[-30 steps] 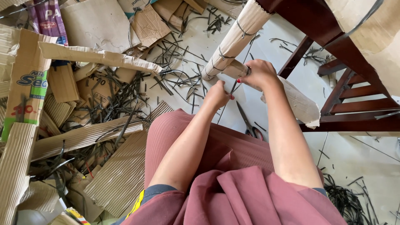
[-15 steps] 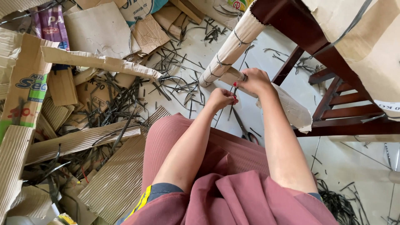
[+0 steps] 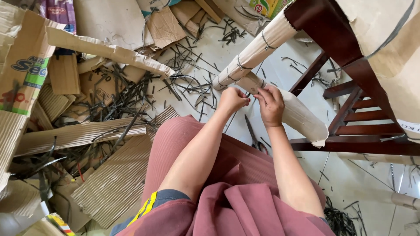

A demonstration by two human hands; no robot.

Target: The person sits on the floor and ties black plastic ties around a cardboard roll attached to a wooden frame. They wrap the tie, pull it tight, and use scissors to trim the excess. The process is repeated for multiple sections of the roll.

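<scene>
Head view, left hand: the left hand [image 3: 232,99] is sitting at upper centre of the frame, its grip curling narrow, fingers pinching at the cardboard wrap [image 3: 297,114] just beside the other hand.
Head view, right hand: the right hand [image 3: 270,104] is pressing on the wrap, fingers bent down around its near end.
Wrap: it is lying around a leg of the dark wooden chair [image 3: 350,65], right of centre.
Second wrap: a tied cardboard roll [image 3: 256,52] is covering another leg above.
Floor: scissors [image 3: 253,137] are lying below the hands; cardboard sheets [image 3: 78,135] and dark strips [image 3: 122,96] are filling the left.
</scene>
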